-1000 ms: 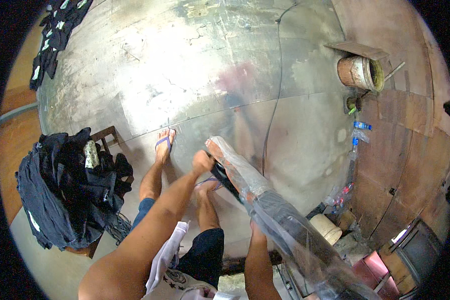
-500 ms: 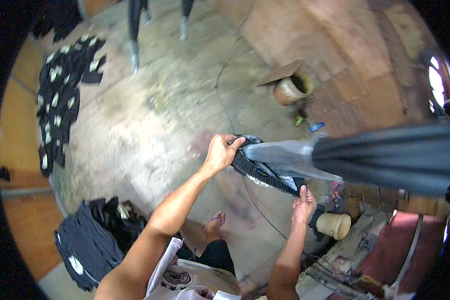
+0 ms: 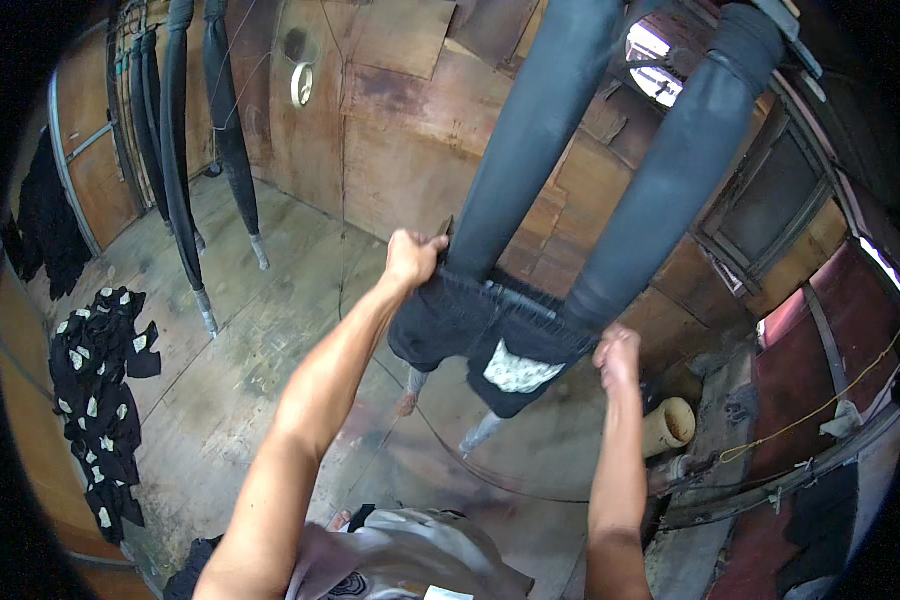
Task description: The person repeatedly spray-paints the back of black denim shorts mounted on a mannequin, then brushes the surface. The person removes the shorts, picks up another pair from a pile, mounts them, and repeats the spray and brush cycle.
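A pair of black shorts point(image 3: 435, 325) with a gathered elastic waistband hangs stretched between my hands. Two long dark hanging fabric legs point(image 3: 530, 130) run down into its waist opening, and their grey lower ends point(image 3: 482, 432) stick out below the hems. My left hand point(image 3: 415, 257) is closed on the waistband at its left side. At the right side my right hand point(image 3: 618, 355) is closed in a fist on the waistband edge. A white patterned patch point(image 3: 518, 370) shows on the shorts' right leg.
More dark hanging legs point(image 3: 175, 150) stand at the back left. Black garments with pale patches point(image 3: 100, 400) lie on the floor at the left. A cream bucket point(image 3: 670, 427) is at the right, near a yellow cord point(image 3: 810, 425). A cable point(image 3: 450, 460) crosses the floor.
The shorts have gone from the lower ends of the hanging legs up around them, and both grey ends now come out below. My view has tilted up toward the wall.
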The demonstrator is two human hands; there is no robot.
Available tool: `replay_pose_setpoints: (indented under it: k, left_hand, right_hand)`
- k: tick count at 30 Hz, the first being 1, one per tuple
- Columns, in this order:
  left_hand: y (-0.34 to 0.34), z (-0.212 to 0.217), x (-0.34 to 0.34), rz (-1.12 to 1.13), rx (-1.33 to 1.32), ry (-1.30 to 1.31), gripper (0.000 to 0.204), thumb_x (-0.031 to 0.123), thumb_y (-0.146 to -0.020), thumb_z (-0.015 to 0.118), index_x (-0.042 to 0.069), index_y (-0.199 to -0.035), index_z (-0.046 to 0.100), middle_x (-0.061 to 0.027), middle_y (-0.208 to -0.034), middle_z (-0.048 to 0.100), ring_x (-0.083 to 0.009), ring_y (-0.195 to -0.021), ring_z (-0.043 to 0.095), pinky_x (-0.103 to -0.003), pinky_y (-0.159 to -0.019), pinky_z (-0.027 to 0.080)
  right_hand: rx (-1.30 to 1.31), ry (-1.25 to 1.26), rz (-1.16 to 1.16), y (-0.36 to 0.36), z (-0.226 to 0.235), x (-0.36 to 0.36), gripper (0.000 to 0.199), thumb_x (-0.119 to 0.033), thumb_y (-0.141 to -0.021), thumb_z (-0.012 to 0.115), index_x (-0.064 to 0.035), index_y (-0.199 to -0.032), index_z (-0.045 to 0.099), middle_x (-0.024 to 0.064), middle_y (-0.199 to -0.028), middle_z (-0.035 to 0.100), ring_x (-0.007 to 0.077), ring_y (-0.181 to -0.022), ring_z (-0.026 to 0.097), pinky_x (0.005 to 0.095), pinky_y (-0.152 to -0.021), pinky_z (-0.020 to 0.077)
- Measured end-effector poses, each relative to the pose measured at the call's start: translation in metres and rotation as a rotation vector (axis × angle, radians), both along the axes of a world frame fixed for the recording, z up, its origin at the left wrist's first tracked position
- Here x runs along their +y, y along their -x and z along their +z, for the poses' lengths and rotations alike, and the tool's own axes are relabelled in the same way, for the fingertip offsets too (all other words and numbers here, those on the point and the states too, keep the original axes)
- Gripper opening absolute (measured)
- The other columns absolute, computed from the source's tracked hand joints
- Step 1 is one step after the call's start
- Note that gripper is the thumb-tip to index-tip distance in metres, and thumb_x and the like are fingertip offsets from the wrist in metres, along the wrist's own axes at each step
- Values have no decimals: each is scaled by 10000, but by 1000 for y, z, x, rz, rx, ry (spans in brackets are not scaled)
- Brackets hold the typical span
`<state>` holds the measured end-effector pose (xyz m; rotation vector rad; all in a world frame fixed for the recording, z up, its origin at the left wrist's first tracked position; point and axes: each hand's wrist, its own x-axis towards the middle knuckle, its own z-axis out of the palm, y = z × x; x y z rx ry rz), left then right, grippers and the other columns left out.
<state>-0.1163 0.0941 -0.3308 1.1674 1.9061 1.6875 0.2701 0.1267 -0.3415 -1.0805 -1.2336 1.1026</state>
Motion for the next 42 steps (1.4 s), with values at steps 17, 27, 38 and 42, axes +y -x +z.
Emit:
replay_pose_setpoints:
  k: [17,27,38,42]
  left_hand:
    - [-31,311,-17,-35,723,-888,371,366,-962,683,59,-1168,654,-119,-644,656,-263,-633,685,-402,-620,534]
    - [-54,341,-28,-252,981,-975,381,412,-942,632,40,-999,692,-188,-786,692,-369,-763,706,-453,-711,550]
    - [-11,91,12,-51,189,-307,576,477,-1058,451,-7,-1364,516,-231,-1243,655,-271,-1199,640,-428,-1009,484]
    - [14,38,39,-576,-275,329,735,620,-1040,365,-3,-1377,559,-155,-1169,700,-263,-1059,675,-407,-909,521]
  right_hand:
    - [-390,-1362,-387,57,352,-27,353,-341,-986,647,-49,-1160,743,132,-748,712,184,-733,700,298,-724,521]
    - [-873,-1049,-304,69,378,-53,303,-292,-889,797,8,-888,758,-51,-569,417,44,-551,373,265,-522,324]
    - [-512,-417,-510,28,93,-10,571,-428,-1070,463,42,-1390,514,237,-1310,635,337,-1246,596,454,-1041,442]
    - [-18,501,25,-3,9,-5,939,-719,-1011,319,27,-1578,268,345,-1549,373,446,-1383,470,522,-1116,395]
